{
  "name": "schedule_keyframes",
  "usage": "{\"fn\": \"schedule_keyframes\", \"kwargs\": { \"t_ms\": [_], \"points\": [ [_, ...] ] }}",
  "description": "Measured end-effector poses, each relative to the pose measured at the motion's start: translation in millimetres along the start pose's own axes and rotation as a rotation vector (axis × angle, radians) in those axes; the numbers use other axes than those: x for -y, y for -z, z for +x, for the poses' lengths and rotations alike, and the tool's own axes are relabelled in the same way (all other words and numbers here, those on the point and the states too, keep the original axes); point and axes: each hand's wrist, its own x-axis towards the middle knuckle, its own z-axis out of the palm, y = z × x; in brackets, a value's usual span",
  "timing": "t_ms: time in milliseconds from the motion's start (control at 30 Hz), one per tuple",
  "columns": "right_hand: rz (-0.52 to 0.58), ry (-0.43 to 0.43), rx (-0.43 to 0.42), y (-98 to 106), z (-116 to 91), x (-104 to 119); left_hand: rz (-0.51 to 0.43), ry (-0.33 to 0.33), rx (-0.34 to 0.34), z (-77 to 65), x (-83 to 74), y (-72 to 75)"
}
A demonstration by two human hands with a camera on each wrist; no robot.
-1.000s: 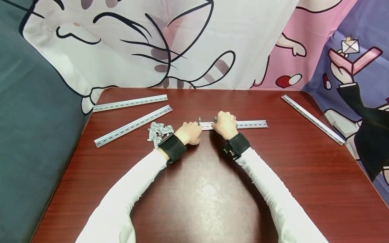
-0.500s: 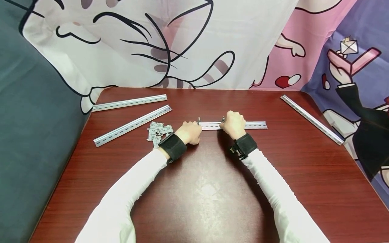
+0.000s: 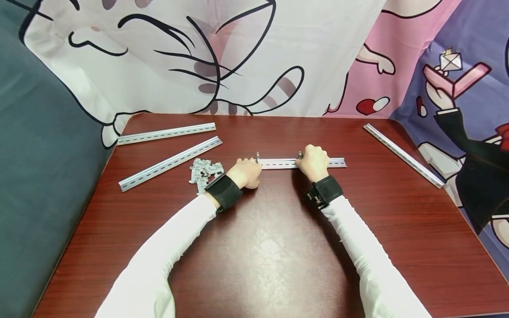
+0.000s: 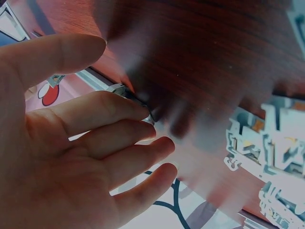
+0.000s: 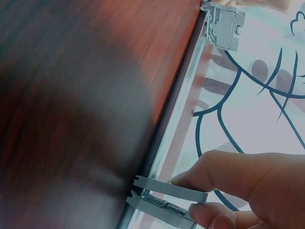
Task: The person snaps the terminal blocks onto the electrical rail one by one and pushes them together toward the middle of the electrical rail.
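The right hand (image 3: 314, 162) pinched a grey block (image 5: 169, 188) on the rail (image 3: 278, 164); the left hand (image 3: 244, 172) lay loosely spread; loose blocks (image 3: 203, 169) lay toward the surface's (image 3: 262, 274) left edge.

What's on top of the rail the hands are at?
A grey block by the left hand, thin grey pieces at the right hand. The rail directly beneath them is covered.

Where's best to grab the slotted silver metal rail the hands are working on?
Probably pinch the rail by its long edges at the bare right end, from the right: the left hand is at the other end, the right hand pinches a grey plastic piece farther in.
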Motion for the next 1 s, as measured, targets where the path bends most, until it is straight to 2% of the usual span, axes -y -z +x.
{"fn": "schedule_keyframes", "kwargs": {
  "t_ms": [400,533,600,733,833,1000],
  "points": [
    [-0.014,-0.022,-0.042,-3,-3,12,-0.011,0.018,-0.010,-5.8,7.2,-4.8],
    [0.027,0.027,-0.071,-1,-8,30,-0.024,0.027,-0.003,-7.6,9.3,-5.7],
    [0.079,0.094,-0.043,-1,-10,45,-0.027,0.041,0.000,-8.2,10.2,-5.3],
    [0.183,0.206,0.097,-5,-11,78,-0.030,0.069,0.018,-8.1,9.2,-4.1],
    [0.168,0.198,0.143,-11,-12,94,-0.025,0.076,0.040,-7.4,5.1,-4.3],
    [0.121,0.168,0.158,-19,-13,103,-0.012,0.090,0.054,-10.1,-0.9,-7.7]
  ]
}}
